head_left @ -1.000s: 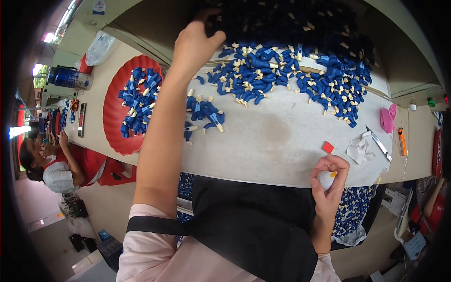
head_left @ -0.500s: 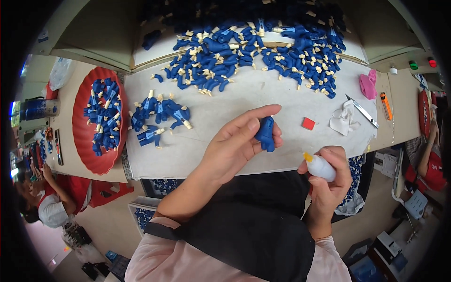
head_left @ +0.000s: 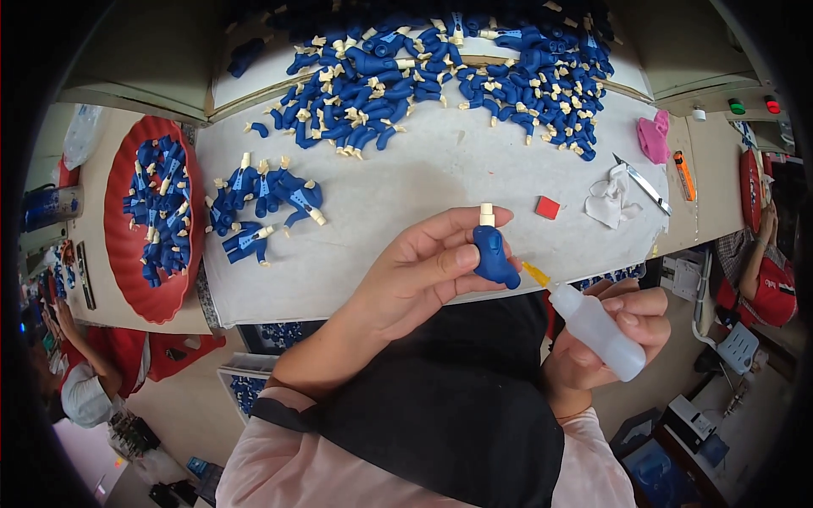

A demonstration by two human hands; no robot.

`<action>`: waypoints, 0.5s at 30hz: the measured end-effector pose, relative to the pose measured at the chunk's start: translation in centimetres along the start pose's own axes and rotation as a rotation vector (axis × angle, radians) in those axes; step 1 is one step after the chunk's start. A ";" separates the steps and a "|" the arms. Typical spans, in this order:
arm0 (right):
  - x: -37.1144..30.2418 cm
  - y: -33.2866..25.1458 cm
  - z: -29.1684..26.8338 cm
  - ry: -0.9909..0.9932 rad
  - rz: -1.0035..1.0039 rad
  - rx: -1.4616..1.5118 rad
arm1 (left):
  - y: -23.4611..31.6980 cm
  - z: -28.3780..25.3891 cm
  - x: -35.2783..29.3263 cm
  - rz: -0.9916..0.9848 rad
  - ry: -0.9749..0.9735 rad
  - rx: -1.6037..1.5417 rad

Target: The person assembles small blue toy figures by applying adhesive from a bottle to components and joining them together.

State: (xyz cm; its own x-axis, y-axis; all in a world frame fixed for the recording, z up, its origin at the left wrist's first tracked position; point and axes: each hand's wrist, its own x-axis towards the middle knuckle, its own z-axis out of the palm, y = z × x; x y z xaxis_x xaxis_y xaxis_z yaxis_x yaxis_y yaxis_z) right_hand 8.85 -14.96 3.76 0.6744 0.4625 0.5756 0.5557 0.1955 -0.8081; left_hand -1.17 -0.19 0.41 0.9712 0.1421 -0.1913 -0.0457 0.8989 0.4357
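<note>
Head view: what do we list as held?

Left hand (head_left: 419, 269): closed on one blue torso (head_left: 493, 254), cream neck peg (head_left: 486, 214) upward, raised over the near edge of the tabletop (head_left: 381, 220). Right hand (head_left: 584, 357): wrapped round one translucent squeeze bottle (head_left: 603, 326), its yellow tip (head_left: 535, 274) aimed at the torso's lower end.

Touching?

Just beside; we cannot tell whether they meet.

And the step in hand?

We judge it to be the lining-up of yellow tip and blue torso. Our next move, as we read it, calls for a firm left hold and a fine, light aim on the right.

Containers, then?

Red dish (head_left: 169, 303), scalloped, at left: a pile of blue pieces (head_left: 161, 207) with cream ends. Pale bin (head_left: 252, 361), below the tabletop at left: more blue and cream pieces (head_left: 248, 394). Shelf compartment (head_left: 246, 89), far side: a heap of blue limb pieces (head_left: 356, 114), running forward onto the tabletop. Squeeze bottle: contents we cannot make out.

Loose items?

One cluster of blue bodies (head_left: 269, 188), between red dish and left hand.
</note>
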 end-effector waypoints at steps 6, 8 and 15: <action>-0.2 -0.3 0.8 -0.032 -0.092 -0.075 | -0.1 0.2 0.0 -0.026 0.042 -0.001; -0.3 -0.3 0.8 -0.082 -0.103 -0.068 | 0.0 0.4 0.0 -0.025 0.047 0.002; -0.7 0.0 0.9 -0.035 -0.147 -0.110 | -0.1 0.4 0.0 -0.010 0.039 0.006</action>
State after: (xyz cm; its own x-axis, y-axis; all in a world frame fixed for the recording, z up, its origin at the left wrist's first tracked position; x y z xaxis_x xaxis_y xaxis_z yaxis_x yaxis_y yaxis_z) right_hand 7.91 -14.48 3.29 0.5656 0.4656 0.6806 0.6985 0.1683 -0.6956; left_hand -1.07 -0.49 0.72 0.9616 0.1498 -0.2300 -0.0350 0.8980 0.4385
